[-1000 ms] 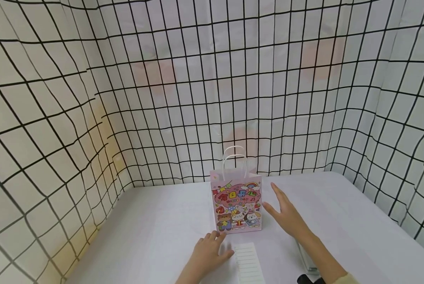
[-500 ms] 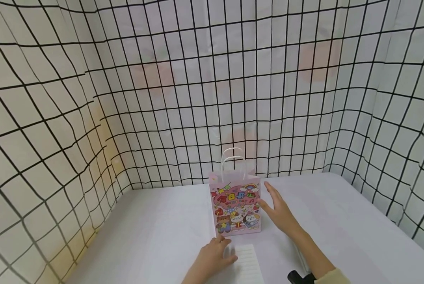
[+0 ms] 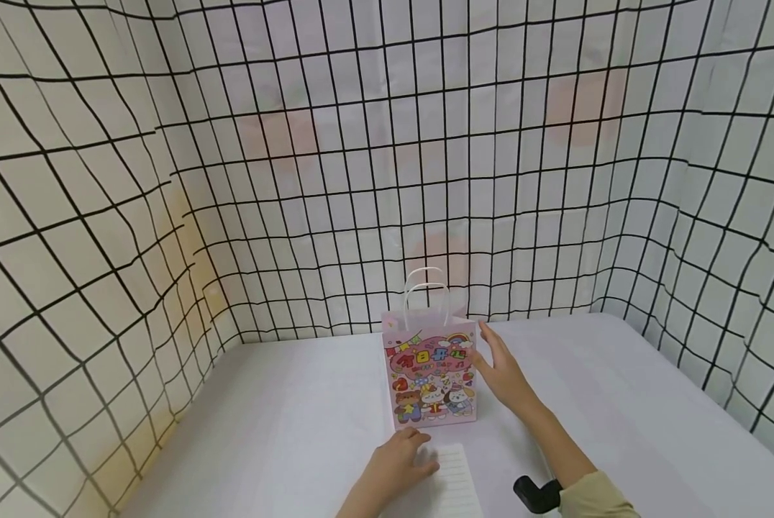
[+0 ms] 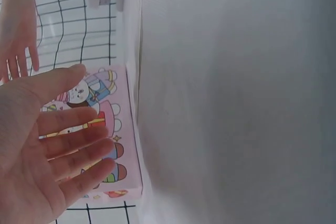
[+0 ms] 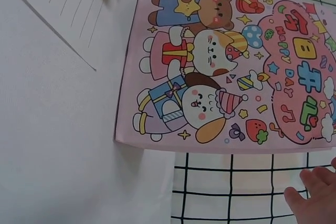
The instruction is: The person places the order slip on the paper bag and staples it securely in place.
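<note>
Grid-patterned curtain [image 3: 296, 180], one continuous enclosure, closes off three sides: left, rear and right; it meets the tabletop [image 3: 283, 417] at those edges, so open room exists only toward the near side; the tabletop is one white-covered surface, bare to the left of centre and to the right of centre.

Pink paper gift bag [image 3: 431, 378]: one unit, standing upright near the centre of the tabletop, well clear of the rear curtain; cartoon-printed face toward the person; two white loop handles [image 3: 426, 291] rise from its top.

Lined paper sheet [image 3: 453, 482]: one unit, lying flat just in front of the bag.

Right hand [image 3: 502, 370]: open, fingers straight, positioned just beside the bag's right edge; contact cannot be confirmed from the head view.

Left hand [image 3: 403, 460]: open, fingers relaxed and spread, resting on the left edge of the sheet, fingertips close to the bag's lower front.

One small black object [image 3: 537, 495] sits at the right sleeve [image 3: 597, 496]; type not discernible.
</note>
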The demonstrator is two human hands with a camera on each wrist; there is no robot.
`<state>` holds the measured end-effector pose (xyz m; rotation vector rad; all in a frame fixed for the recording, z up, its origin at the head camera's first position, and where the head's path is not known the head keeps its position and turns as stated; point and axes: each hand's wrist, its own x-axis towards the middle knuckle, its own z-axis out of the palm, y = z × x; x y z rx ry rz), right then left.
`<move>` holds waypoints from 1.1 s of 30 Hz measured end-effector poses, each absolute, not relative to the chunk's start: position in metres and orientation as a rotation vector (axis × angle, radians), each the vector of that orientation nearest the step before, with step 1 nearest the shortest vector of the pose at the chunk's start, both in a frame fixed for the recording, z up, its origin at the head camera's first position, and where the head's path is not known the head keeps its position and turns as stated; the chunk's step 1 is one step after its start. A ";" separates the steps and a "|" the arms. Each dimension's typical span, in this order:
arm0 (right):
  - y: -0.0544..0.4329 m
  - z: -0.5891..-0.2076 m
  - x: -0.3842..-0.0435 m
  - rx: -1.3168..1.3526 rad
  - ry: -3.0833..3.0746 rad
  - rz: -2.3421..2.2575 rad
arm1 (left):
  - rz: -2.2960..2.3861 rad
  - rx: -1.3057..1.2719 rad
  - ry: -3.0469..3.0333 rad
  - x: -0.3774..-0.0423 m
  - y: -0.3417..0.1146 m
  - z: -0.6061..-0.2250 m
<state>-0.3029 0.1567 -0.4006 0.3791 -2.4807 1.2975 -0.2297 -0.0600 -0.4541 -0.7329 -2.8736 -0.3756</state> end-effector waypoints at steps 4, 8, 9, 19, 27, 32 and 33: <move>0.157 -0.399 -0.308 0.403 -2.477 1.275 | -0.433 -0.725 -2.872 -0.231 -0.058 -0.454; 0.158 -0.397 -0.314 0.420 -2.486 1.280 | -0.468 -0.739 -2.828 -0.234 -0.057 -0.459; 0.158 -0.396 -0.316 0.426 -2.484 1.291 | -0.468 -0.739 -2.824 -0.234 -0.056 -0.459; 0.157 -0.390 -0.327 0.547 -2.413 1.410 | -0.511 -0.691 -2.876 -0.238 -0.050 -0.458; 0.157 -0.388 -0.331 0.621 -2.396 1.456 | -0.489 -0.711 -2.878 -0.241 -0.047 -0.463; 0.156 -0.384 -0.334 0.660 -2.393 1.476 | -0.445 -0.722 -2.853 -0.239 -0.047 -0.463; 0.155 -0.382 -0.334 0.665 -2.387 1.493 | -0.422 -0.733 -2.839 -0.239 -0.047 -0.463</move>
